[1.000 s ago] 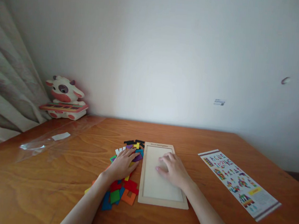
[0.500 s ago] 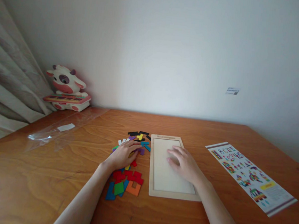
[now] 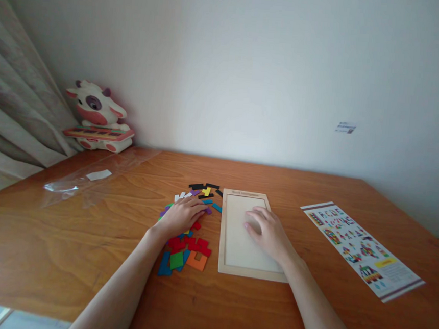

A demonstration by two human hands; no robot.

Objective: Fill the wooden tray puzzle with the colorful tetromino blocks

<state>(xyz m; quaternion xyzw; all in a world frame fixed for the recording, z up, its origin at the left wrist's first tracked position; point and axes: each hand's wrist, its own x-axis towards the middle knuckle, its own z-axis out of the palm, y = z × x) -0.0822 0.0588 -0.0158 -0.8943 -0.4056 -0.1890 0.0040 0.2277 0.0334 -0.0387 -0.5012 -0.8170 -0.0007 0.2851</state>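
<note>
A pale wooden puzzle tray (image 3: 231,247) lies on the brown table, with nothing in its recess. My right hand (image 3: 269,233) rests flat on the tray, fingers stretched out. Left of the tray is a heap of coloured flat puzzle pieces (image 3: 187,251), with black, yellow and blue ones at the far end. My left hand (image 3: 182,215) lies palm down on the middle of that heap, fingers spread over the pieces and gripping none that I can see.
A printed leaflet (image 3: 360,248) with coloured figures lies to the right of the tray. A clear plastic bag (image 3: 87,183) lies at the far left. A toy cow (image 3: 95,118) stands in the back left corner beside a curtain (image 3: 12,110).
The view has tilted, so everything sits a little higher in the picture. My left hand has slid slightly over the pieces. My right hand stays on the tray.
</note>
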